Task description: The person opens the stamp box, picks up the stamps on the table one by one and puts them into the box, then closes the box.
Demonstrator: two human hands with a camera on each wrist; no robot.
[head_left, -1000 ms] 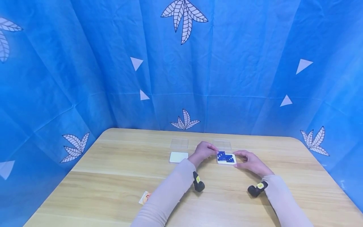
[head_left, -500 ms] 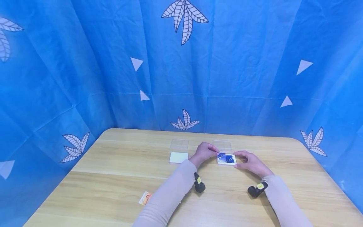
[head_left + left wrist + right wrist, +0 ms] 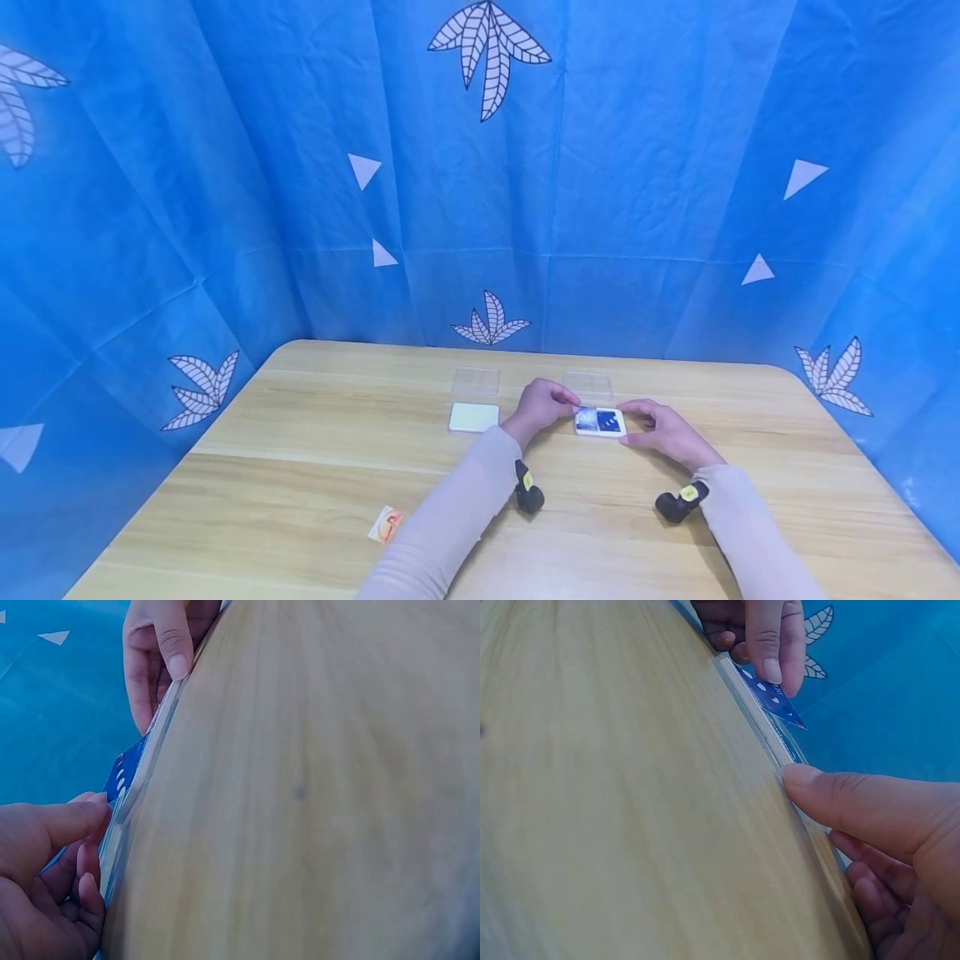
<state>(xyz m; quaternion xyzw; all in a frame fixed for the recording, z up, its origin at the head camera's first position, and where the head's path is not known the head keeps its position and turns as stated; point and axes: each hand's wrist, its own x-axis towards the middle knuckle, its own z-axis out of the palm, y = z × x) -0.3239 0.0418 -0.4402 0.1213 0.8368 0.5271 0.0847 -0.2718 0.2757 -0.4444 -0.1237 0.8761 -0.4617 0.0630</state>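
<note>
As the head camera looks down on the desk point(image 3: 300, 433), two hands meet around one thing: the left grip point(image 3: 543, 403), closed on the far left corner of the held card point(image 3: 587, 419), and the right grip point(image 3: 663, 427), clamped on the right end of the near case point(image 3: 598, 435). Two blue cards with white marks are there; the held card is over the left half of the case, just right of the left grip, and the resting card point(image 3: 610, 422) lies between it and the right grip. White cases number two, the spare case point(image 3: 474, 417) being left of the left grip. Of two clear lids, the right lid point(image 3: 588, 383) lies beyond and between the grips, the left lid point(image 3: 476, 382) beyond the spare case. One orange-and-white card point(image 3: 387, 524) lies nearer the person, well apart from the left grip. Two black wrist devices point(image 3: 528, 496) each bear a yellow label, its print too small to read.

From the left wrist, thumb and finger pinch the held card, tilted up from the case.

From the right wrist, tiny print on that card is unreadable; the right thumb presses the case's near edge, fingers behind.
</note>
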